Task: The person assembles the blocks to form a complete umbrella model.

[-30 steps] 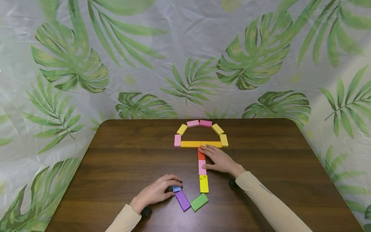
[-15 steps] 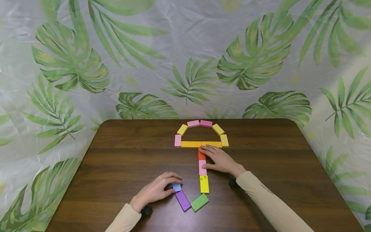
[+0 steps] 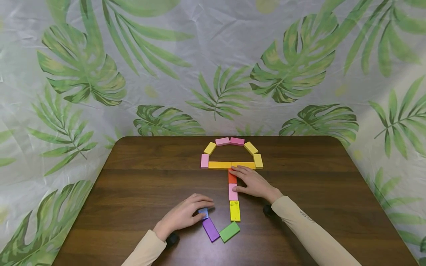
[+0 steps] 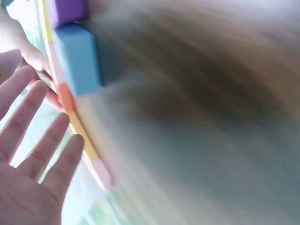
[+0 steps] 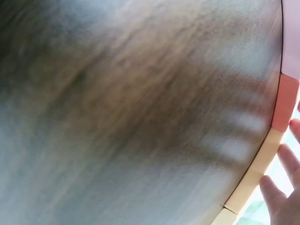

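My left hand hovers by a small light blue block, its thumb at the block's edge. In the left wrist view its fingers are straight and spread, apart from the blue block. A purple block adjoins the blue one, and a green block meets the purple one's lower end. My right hand lies with extended fingers along a column of red, pink and yellow blocks. Its fingertips touch the red block and an orange block; the thumb touches the pink one.
Beyond the column, a second orange block continues the crossbar. Pink and yellow blocks form an arch above it. The brown wooden table extends to a leaf-patterned curtain at the back.
My left hand has shifted slightly right and away from me, its fingers lifting off the blue block and straightening. The blue block sits about the same. My right hand stays in place.
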Demonstrator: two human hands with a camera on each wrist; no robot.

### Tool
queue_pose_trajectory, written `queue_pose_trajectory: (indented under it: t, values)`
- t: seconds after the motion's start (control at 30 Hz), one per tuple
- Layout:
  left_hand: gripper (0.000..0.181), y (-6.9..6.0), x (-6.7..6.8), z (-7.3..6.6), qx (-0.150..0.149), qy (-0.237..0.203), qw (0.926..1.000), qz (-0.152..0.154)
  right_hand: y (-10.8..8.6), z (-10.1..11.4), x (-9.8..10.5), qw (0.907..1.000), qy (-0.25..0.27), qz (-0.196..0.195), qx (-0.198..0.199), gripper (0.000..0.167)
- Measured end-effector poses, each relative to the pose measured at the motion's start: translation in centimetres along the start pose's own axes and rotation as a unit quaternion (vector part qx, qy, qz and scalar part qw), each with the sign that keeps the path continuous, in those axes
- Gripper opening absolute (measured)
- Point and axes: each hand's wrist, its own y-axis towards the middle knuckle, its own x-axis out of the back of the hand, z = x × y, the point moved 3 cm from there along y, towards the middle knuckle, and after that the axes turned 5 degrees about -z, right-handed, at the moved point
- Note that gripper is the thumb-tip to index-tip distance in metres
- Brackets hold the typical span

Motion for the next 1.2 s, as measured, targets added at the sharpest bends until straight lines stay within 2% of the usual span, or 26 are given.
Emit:
queue_pose_trajectory:
  t: [0.23, 0.4, 0.57, 1.2]
  values:
    - [0.038, 2.4, -1.1, -2.1, -0.072, 0.049, 0.9952, 0.045, 0.0, 0.1, 0.1, 1.0, 0.004, -0.001, 0.005, 0.077]
    - [0.04, 3.3, -2.2, -2.8, -0.091, 0.093, 0.9889, 0.072, -0.1, 0.3, 0.2, 0.9999, 0.0, -0.003, 0.01, 0.076]
    - [0.04, 3.4, -2.7, -3.0, -0.095, 0.114, 0.9857, 0.081, 0.0, 0.3, 0.2, 0.9999, -0.003, 0.0, 0.01, 0.076]
    - [0.04, 3.2, -2.8, -3.1, -0.089, 0.105, 0.9876, 0.076, -0.2, 0.0, 0.1, 0.9999, 0.001, 0.0, 0.016, 0.076]
